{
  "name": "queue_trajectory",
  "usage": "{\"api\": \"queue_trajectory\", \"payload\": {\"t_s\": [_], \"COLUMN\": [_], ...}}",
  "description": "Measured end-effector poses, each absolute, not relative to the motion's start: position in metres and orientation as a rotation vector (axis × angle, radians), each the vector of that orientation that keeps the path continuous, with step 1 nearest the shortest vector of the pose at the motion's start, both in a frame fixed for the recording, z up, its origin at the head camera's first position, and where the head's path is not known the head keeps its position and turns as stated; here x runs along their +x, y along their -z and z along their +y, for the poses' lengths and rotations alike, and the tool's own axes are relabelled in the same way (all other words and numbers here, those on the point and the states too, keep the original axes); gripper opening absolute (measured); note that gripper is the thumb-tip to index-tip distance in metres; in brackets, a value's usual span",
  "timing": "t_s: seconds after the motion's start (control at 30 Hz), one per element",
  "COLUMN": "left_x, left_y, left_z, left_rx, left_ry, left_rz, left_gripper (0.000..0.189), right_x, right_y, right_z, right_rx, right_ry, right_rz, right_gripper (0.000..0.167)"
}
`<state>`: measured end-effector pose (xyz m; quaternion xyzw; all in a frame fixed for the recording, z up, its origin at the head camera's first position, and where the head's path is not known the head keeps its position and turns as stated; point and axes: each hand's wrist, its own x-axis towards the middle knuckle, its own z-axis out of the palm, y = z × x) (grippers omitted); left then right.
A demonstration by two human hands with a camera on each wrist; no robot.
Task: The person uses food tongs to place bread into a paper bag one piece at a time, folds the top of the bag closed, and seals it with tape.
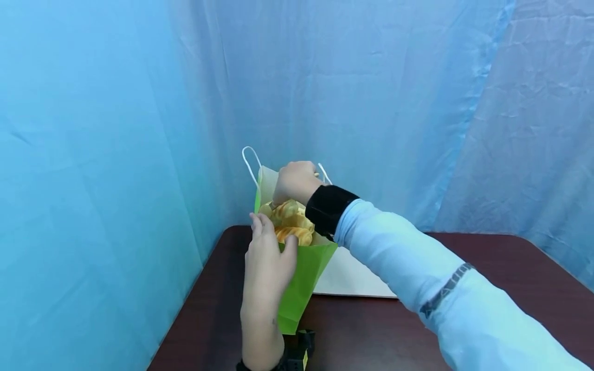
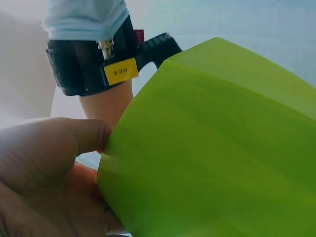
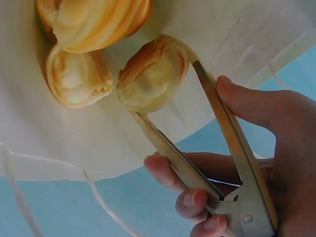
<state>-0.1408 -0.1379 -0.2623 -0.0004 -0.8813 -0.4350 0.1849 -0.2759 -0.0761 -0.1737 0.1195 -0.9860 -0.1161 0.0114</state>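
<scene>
A green paper bag (image 1: 297, 288) with a white inside and white cord handles stands upright on the table. My left hand (image 1: 266, 263) grips its near left rim, the thumb (image 2: 89, 136) at the paper's edge. My right hand (image 1: 297, 180) reaches over the bag's mouth and holds metal food tongs (image 3: 229, 133), which the head view mostly hides. Between the tong tips is a bread roll (image 3: 153, 76), held inside the bag. More bread rolls (image 3: 79, 76) lie in the bag beside it, and a striped one (image 1: 295, 235) shows near the front rim.
A white flat board or tray (image 1: 348, 281) lies on the dark brown table (image 1: 362, 330) behind and right of the bag, partly covered by the right sleeve (image 1: 408, 257). Blue curtains (image 1: 371, 103) hang at the back and left.
</scene>
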Motion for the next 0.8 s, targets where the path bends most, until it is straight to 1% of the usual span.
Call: {"api": "queue_trajectory", "payload": {"t_s": [0.23,0.33,0.57,0.8], "left_x": [-0.143,-0.142,-0.140,-0.137], "left_y": [0.264,0.263,0.257,0.254], "left_z": [-0.135,-0.133,-0.132,-0.134], "left_rx": [-0.025,-0.028,-0.034,-0.048], "left_ry": [1.276,1.267,1.255,1.264], "left_rz": [-2.490,-2.493,-2.495,-2.501], "left_gripper": [0.074,0.073,0.073,0.073], "right_x": [-0.283,-0.283,-0.281,-0.278], "right_y": [0.176,0.178,0.176,0.172], "right_z": [-0.080,-0.080,-0.085,-0.090], "right_rx": [0.296,0.285,0.282,0.249], "right_ry": [0.418,0.418,0.378,0.388], "right_rz": [-3.131,-3.130,-3.104,-3.123], "right_gripper": [0.068,0.066,0.053,0.052]}}
